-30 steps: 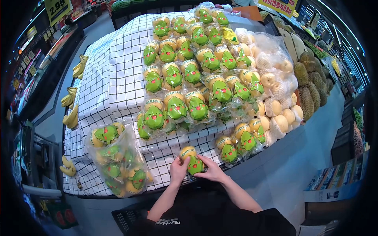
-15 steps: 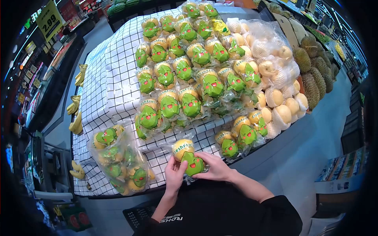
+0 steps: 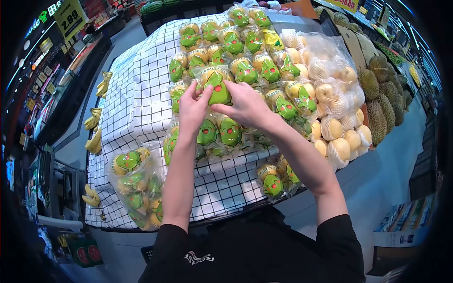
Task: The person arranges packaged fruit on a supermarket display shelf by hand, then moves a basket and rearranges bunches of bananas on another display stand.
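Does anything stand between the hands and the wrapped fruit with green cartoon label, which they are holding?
Nothing visible does: the left hand and right hand hold the wrapped fruit directly, from both sides. Other packs lie around it in view, but none comes between.

A white checked cloth (image 3: 146, 104) covers the table (image 3: 222, 214); on it lie wrapped fruit (image 3: 231, 132) in rows; netted fruit (image 3: 339, 148) at right; 1 clear bag (image 3: 134, 184); bananas (image 3: 94, 141) at left.
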Demonstrator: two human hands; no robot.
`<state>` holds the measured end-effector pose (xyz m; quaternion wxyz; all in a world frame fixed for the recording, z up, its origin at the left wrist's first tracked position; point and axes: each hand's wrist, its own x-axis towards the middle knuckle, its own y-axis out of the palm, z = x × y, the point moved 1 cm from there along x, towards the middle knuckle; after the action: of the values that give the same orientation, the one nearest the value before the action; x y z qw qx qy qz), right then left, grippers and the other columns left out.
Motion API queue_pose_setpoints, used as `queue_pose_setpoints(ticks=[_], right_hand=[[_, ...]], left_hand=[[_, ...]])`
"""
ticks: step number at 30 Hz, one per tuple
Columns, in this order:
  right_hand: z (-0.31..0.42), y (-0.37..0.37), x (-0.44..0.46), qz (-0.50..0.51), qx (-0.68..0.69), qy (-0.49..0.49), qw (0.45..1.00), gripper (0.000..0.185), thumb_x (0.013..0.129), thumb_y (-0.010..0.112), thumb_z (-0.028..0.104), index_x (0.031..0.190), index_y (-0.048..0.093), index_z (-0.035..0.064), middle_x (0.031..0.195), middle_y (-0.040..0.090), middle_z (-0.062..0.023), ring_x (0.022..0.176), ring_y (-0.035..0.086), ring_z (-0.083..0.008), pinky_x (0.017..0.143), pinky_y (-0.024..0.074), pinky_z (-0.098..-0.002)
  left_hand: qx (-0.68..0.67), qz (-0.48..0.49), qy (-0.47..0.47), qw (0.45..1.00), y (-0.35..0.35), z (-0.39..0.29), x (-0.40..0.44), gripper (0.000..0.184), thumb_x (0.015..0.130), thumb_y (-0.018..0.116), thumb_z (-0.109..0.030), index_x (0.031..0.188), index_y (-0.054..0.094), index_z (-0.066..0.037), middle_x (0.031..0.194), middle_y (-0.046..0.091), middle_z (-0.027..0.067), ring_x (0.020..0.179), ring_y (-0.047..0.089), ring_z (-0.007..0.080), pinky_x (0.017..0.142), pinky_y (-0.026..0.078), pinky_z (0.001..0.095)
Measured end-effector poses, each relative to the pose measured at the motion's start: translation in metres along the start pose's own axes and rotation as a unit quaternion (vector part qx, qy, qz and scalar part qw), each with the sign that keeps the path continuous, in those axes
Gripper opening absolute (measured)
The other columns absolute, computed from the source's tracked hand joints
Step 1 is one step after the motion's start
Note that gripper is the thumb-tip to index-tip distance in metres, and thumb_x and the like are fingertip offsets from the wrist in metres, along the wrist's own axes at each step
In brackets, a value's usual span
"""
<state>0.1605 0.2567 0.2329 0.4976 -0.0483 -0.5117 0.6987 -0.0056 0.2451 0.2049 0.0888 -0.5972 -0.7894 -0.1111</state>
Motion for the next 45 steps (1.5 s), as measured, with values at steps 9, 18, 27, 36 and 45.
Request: queue_pose_setpoints(ticks=[9,18,27,36,45], right_hand=[[-0.047,0.01,0.048,0.042,-0.118,0.002,0.992,0.068,0.085,0.07,0.037,0.132,0.044,-0.0049,0.107,0.065,-0.0228,0.103,0.062,-0.0372,0.096,0.0439,-0.051],[-0.059,0.032,0.053,0.014,-0.251,-0.052,0.966,0.064,0.09,0.065,0.034,0.14,0.043,0.0013,0.109,0.064,-0.0207,0.104,0.065,-0.0357,0.106,0.0351,-0.0599],[-0.055,0.026,0.06,0.071,-0.234,-0.006,0.97,0.064,0.091,0.061,0.042,0.14,0.044,0.0064,0.11,0.065,-0.0201,0.106,0.064,-0.0352,0.108,0.0307,-0.0635],[-0.046,0.031,0.054,-0.06,-0.286,-0.111,0.95,0.059,0.083,0.07,0.037,0.133,0.054,0.0086,0.134,0.054,-0.0246,0.124,0.055,-0.0341,0.108,0.0318,-0.0616],[-0.046,0.025,0.053,0.06,-0.222,-0.073,0.97,0.043,0.081,0.073,0.024,0.117,0.058,0.0056,0.112,0.063,-0.017,0.101,0.066,-0.0338,0.088,0.0511,-0.047]], left_hand=[[0.038,0.08,-0.061,0.994,0.017,0.043,0.072,0.072,0.095,0.066,-0.021,0.148,0.029,0.01,0.091,0.066,0.006,0.072,0.055,0.0059,0.059,0.044,0.0229],[0.209,0.037,0.089,0.973,0.021,0.067,0.087,0.058,0.094,0.064,-0.021,0.144,0.045,0.001,0.087,0.069,0.0074,0.067,0.054,0.0046,0.059,0.045,0.0231],[0.163,0.099,0.024,0.981,0.015,0.065,0.09,0.055,0.097,0.059,-0.031,0.146,0.046,-0.01,0.108,0.071,0.0203,0.096,0.068,0.0216,0.086,0.051,0.0331],[0.236,0.058,0.051,0.969,0.009,0.056,0.079,0.044,0.093,0.061,-0.025,0.133,0.059,-0.009,0.108,0.069,0.0243,0.099,0.07,0.0343,0.084,0.053,0.0381],[0.191,0.036,-0.021,0.981,-0.002,0.059,0.071,0.049,0.096,0.066,-0.025,0.135,0.055,0.002,0.076,0.062,-0.0014,0.065,0.054,0.0038,0.059,0.049,0.0223]])
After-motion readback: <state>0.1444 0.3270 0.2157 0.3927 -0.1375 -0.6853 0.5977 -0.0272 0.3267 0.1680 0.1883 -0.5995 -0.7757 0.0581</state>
